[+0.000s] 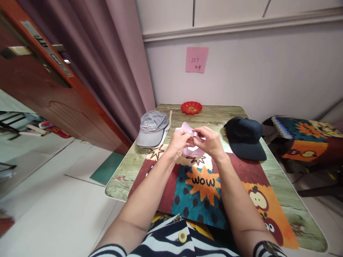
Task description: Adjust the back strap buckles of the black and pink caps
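Both of my hands meet above the middle of the table, pinching a pale pink cap [197, 153] that they largely cover. My left hand [179, 142] has its thumb and fingers closed on a narrow strap-like part of it. On the other side, my right hand [209, 141] pinches the same part, its fingertips close to the left ones. Part of the pink cloth rises behind the fingers, and a rounded gap shows below them. A grey cap [152, 123] with white lettering lies to the left, and a black cap [245, 137] to the right.
A colourful mat [200, 200] covers the near part of the wood-patterned table [120, 178]. At the far edge stands a red scalloped dish [191, 108]. A pink note [197, 59] is stuck on the wall. Door [61, 100] and curtain [128, 53] are on the left.
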`<state>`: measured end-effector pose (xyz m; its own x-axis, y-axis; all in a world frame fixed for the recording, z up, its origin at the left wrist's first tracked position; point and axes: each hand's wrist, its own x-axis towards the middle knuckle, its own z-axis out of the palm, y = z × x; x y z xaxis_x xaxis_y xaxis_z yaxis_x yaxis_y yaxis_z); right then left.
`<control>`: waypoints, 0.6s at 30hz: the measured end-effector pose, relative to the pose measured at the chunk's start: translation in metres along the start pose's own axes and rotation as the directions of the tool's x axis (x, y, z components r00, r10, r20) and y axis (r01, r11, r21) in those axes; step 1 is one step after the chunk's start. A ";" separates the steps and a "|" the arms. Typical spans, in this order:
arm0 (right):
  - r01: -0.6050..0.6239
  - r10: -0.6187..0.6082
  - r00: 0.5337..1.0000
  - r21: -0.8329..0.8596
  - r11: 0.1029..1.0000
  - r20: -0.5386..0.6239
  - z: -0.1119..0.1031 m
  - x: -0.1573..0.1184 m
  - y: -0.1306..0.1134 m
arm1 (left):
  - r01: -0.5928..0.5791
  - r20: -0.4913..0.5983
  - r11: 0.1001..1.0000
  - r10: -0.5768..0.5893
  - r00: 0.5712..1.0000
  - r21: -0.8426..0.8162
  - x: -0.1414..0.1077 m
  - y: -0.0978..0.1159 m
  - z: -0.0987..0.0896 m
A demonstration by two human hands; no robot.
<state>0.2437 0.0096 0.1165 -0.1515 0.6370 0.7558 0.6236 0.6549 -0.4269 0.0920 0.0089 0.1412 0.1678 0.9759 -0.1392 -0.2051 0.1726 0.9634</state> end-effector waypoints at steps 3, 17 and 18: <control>-0.039 0.040 0.999 0.022 0.999 -0.023 -0.001 0.000 0.001 | 0.027 0.010 0.998 -0.026 1.000 -0.065 0.000 0.000 0.001; -0.065 0.062 0.997 0.075 0.995 0.040 -0.002 0.002 0.000 | -0.208 -0.115 0.825 0.310 0.944 0.525 0.008 0.014 -0.029; -0.067 0.063 0.997 0.101 0.993 0.042 -0.001 0.002 -0.001 | -0.231 -0.082 0.804 0.326 0.942 0.548 0.007 0.018 -0.028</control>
<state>0.2433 0.0099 0.1193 -0.1436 0.6936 0.7059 0.5521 0.6481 -0.5245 0.0629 0.0229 0.1512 0.0122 0.9863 0.1645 0.3252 -0.1594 0.9321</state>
